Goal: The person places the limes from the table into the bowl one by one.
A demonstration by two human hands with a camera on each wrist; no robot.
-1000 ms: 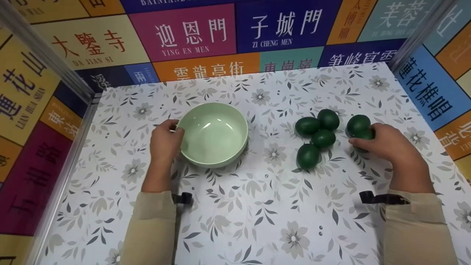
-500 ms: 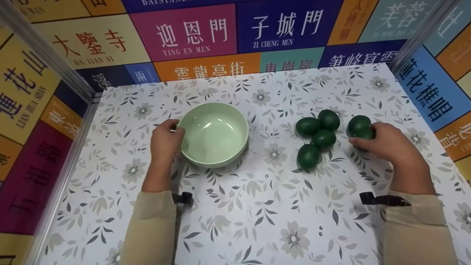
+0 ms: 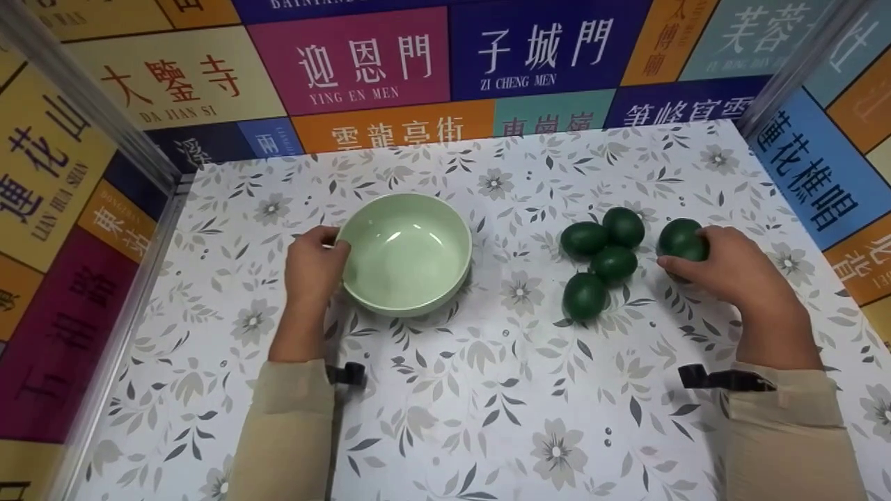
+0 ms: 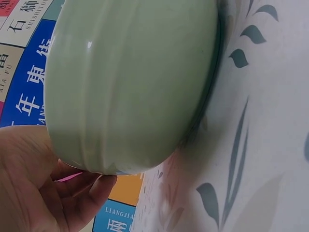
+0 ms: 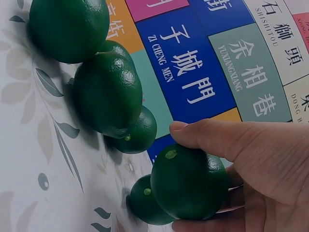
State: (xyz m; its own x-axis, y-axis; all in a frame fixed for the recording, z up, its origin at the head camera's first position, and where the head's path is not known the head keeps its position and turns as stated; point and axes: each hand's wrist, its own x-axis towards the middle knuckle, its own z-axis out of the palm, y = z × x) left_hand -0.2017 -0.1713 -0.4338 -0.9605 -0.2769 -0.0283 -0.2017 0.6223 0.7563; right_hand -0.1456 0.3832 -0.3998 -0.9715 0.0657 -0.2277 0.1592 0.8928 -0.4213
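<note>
My left hand (image 3: 314, 268) grips the left side of a light green bowl (image 3: 407, 257), thumb at its rim. In the left wrist view, the fingers (image 4: 79, 198) are curled against the bowl's outer wall (image 4: 130, 87). The bowl stands upright with nothing in it. On the right, my right hand (image 3: 738, 271) holds a smooth dark green avocado (image 5: 190, 181) between thumb and fingers. Right behind it, partly hidden, is another avocado (image 5: 149, 200) on the table. Several more avocados (image 3: 583, 296) lie in a loose cluster to the left of that hand.
The table (image 3: 445, 390) has a white covering printed with grey flowers and leaves. Colourful panels with lettering (image 3: 348, 62) rise at its back and both sides. A black strap with a small camera (image 3: 727, 378) sits on each wrist.
The avocado in my right hand has risen slightly and now overlaps more of the one behind it. My left hand, the bowl and the cluster have stayed in place.
</note>
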